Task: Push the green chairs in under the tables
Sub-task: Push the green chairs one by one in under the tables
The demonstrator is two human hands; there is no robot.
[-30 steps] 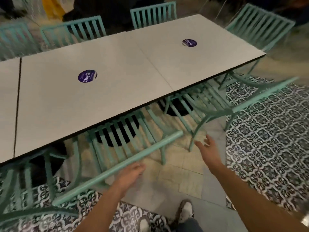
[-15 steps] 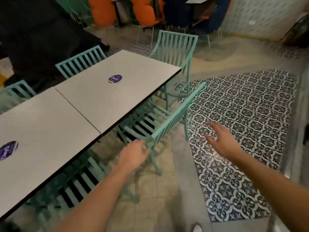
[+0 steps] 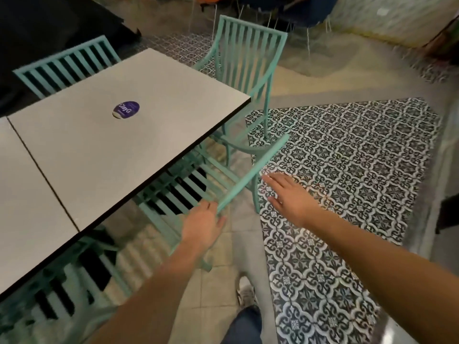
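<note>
Left hand [image 3: 202, 225]: fingers relaxed, touching green chair [image 3: 250, 171] top rail end | Right hand [image 3: 289, 194]: fingers spread open, just beside rail | Chair seat under bench [image 3: 104, 150]

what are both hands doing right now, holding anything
Left hand: open, fingers at the near end of the green chair's top rail, not wrapped round it.
Right hand: open, fingers straight, holding nothing, just right of the rail.
</note>
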